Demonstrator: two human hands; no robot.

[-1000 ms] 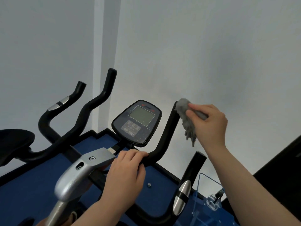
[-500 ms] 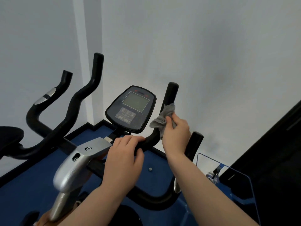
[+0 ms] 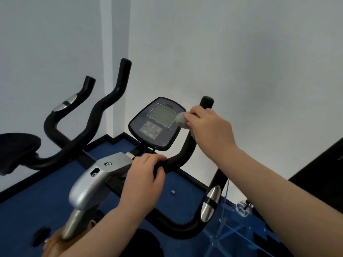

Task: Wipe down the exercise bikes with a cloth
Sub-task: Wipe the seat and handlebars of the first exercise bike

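You are at the near bike [image 3: 89, 190], and everything here is placed from its console [image 3: 156, 123]. Half a second ago your right hand [image 3: 209, 127] was rubbing the upright handlebar [image 3: 191, 143] just right of the console; now it has swung inward, so the wiping has passed from the grip to the display. Your left hand [image 3: 143, 182] has stayed below the console, fingers curled over the crossbar to steady the frame. The cloth [image 3: 181, 118] is bunched tight in your right fingers and pressed on the console's right edge, touching the screen's corner. I judge the screen and keypad come next; the second bike [image 3: 61, 130], well left of the console, looks untouched.
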